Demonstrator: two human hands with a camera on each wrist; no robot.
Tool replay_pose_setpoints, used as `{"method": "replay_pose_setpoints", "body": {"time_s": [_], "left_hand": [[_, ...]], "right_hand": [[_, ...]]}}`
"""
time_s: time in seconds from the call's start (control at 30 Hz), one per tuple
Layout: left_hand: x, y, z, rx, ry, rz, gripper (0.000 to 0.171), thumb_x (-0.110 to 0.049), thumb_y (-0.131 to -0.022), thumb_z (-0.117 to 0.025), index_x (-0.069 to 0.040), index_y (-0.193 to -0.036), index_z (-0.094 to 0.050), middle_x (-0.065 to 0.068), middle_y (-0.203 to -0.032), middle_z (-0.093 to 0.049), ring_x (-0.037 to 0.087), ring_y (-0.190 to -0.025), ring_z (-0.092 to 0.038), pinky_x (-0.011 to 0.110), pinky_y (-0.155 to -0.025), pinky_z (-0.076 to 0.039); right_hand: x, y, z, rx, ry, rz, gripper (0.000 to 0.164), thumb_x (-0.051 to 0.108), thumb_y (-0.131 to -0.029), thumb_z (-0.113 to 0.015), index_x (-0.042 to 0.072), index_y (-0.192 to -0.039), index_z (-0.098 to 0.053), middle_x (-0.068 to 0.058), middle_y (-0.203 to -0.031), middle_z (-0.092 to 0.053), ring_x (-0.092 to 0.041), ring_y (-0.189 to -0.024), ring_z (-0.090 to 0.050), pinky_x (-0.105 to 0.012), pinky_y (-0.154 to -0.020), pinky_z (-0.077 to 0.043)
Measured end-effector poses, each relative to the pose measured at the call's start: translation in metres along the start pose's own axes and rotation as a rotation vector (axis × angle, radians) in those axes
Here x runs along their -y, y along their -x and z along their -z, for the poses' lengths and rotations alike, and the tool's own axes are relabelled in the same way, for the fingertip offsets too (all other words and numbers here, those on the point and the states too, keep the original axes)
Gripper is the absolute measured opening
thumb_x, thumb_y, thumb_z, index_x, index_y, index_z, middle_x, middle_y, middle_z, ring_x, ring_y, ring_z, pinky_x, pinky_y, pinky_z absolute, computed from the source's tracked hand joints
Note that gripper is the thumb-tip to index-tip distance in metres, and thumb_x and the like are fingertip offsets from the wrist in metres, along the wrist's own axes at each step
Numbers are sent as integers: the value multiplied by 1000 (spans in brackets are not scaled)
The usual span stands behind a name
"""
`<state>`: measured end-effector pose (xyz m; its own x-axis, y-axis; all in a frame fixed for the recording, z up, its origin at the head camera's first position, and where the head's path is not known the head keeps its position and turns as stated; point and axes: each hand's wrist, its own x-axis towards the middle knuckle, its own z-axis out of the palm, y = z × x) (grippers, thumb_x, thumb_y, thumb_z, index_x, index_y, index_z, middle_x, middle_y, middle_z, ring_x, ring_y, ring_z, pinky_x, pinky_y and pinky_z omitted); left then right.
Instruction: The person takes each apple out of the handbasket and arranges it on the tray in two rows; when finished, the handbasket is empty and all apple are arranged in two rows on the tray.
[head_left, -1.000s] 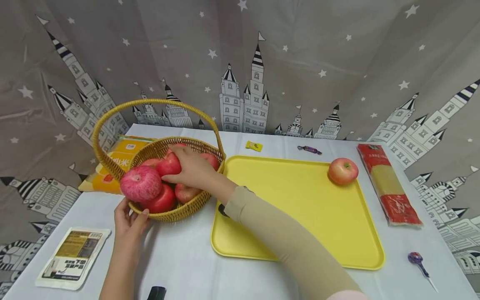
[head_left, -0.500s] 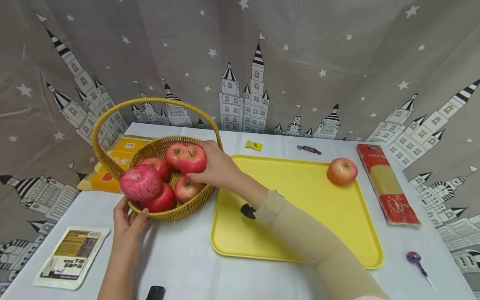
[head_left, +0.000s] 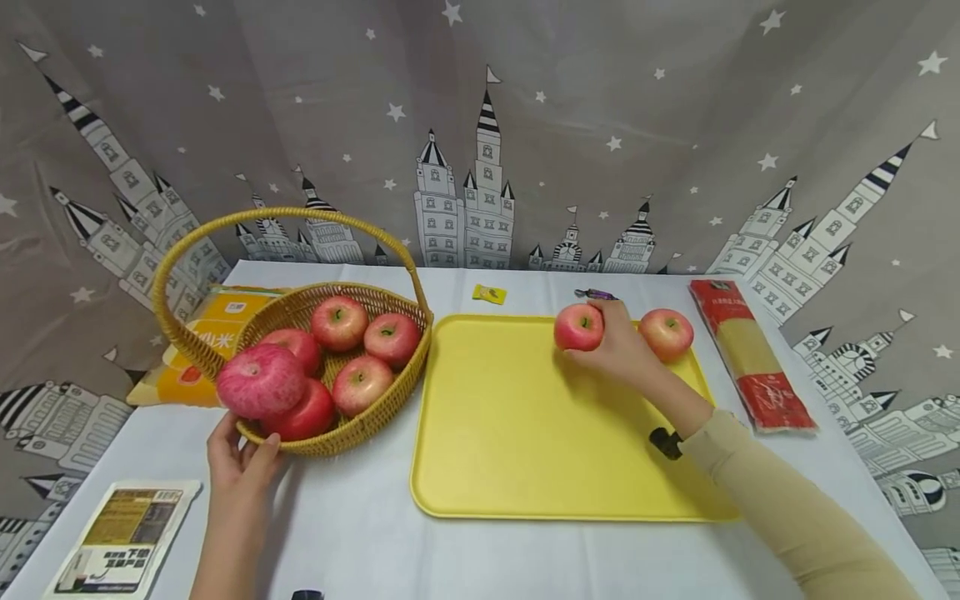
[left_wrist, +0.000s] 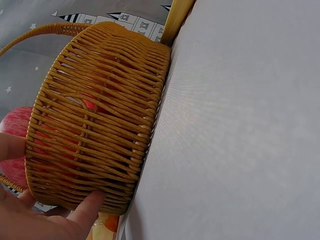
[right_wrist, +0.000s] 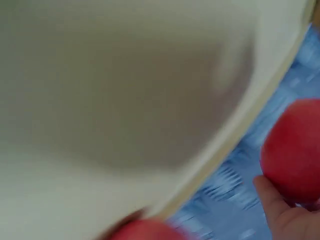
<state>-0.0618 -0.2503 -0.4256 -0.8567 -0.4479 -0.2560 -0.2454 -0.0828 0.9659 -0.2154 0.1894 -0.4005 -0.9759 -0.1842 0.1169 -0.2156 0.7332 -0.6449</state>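
My right hand (head_left: 611, 346) grips a red apple (head_left: 578, 327) over the back part of the yellow tray (head_left: 495, 467). In the right wrist view the gripped apple (right_wrist: 295, 150) shows at the right, beyond the blurred tray rim. Close to the hand, a second apple (head_left: 666, 335) sits in the tray's back right corner. On the left stands a wicker basket (head_left: 375, 421) with a tall handle, holding several apples (head_left: 362, 385). A streaked pink one (head_left: 261, 381) rests highest at its near left edge. There my left hand (head_left: 243, 467) holds the basket, fingers against its woven side (left_wrist: 95, 130).
Behind the basket lies an orange-yellow packet (head_left: 176, 375). A white-edged pouch (head_left: 123, 537) is at front left. Past the tray's back edge are a yellow wrapped sweet (head_left: 489, 294) and a purple one (head_left: 597, 294). A red packet (head_left: 753, 358) lies right of the tray.
My right hand has lifted an apple out of the basket and carried it right, over the tray. My left hand stays at the basket. The head view has shifted slightly.
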Motion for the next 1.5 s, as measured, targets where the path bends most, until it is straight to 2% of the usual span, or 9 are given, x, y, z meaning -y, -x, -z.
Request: {"method": "replay_pose_setpoints", "body": {"time_s": [0.1, 0.3, 0.43, 0.57, 0.73, 1.07, 1.17, 1.33, 1.5], "left_hand": [[-1, 1, 1, -10, 4, 9, 74, -16, -100, -52, -30, -154, -3, -2, -160, 1, 21, -145, -14, 32, -103, -32], [0, 0, 3, -12, 11, 0, 74, -17, -100, -52, -30, -154, -3, -1, -160, 0, 21, -144, -15, 32, -104, -32], [6, -4, 4, -3, 28, -21, 74, -18, -99, -54, -30, -153, -5, 0, -160, -1, 20, -144, -16, 28, -104, -34], [11, -6, 3, 15, 36, -47, 74, -19, -98, -55, -29, -153, -6, 2, -159, -3, 22, -143, -17, 25, -102, -36], [3, 3, -2, 23, 10, -39, 72, -17, -100, -52, -28, -154, -5, 1, -160, -2, 23, -144, -15, 34, -107, -30], [0, 5, 1, 18, -19, -57, 71, -17, -100, -51, -29, -153, -6, -1, -160, -3, 22, -145, -16, 34, -106, -32], [-1, 4, 0, 20, -38, -64, 71, -17, -100, -51, -30, -154, -6, -1, -160, -3, 23, -145, -16, 35, -105, -32], [-1, 4, 1, 38, -56, -67, 71, -17, -100, -49, -29, -153, -4, -1, -160, -1, 23, -145, -14, 36, -107, -31], [0, 5, 3, 48, -39, -71, 69, -15, -101, -46, -27, -153, -3, 0, -160, 0, 25, -145, -14, 38, -110, -28]], "right_hand": [[-25, -2, 8, 10, 28, -98, 92, 37, -73, -83, -4, -138, -33, -22, -129, -43, -35, -109, -50, -51, -97, -46], [-43, -8, 6, 40, 47, -148, 97, 44, -74, -81, -4, -142, -31, -24, -133, -45, -38, -114, -50, -53, -100, -43], [-43, -15, 2, 57, 58, -118, 99, 44, -77, -79, -3, -146, -27, -24, -139, -40, -38, -119, -47, -53, -104, -39], [-34, -18, -1, 4, 151, 13, 97, 45, -77, -77, 1, -148, -27, -24, -150, -27, -40, -133, -32, -59, -108, -30], [13, -12, -14, -44, 167, 256, 81, 33, -83, -73, 4, -147, -33, -19, -154, -22, -37, -140, -21, -59, -112, -21], [148, -13, -93, 206, 139, 660, 73, 34, -89, -66, 7, -148, -34, -13, -154, -28, -25, -139, -29, -33, -115, -23], [187, -19, -120, 284, 72, 658, 78, 39, -88, -67, 7, -149, -32, -9, -152, -31, -18, -138, -31, -27, -113, -25], [242, -30, -159, 400, -66, 564, 93, 50, -82, -72, 12, -152, -25, 1, -151, -34, -6, -134, -32, -21, -105, -36], [276, -30, -183, 437, -28, 507, 96, 54, -78, -73, 14, -152, -27, 6, -147, -38, -1, -128, -37, -13, -99, -36]]}}
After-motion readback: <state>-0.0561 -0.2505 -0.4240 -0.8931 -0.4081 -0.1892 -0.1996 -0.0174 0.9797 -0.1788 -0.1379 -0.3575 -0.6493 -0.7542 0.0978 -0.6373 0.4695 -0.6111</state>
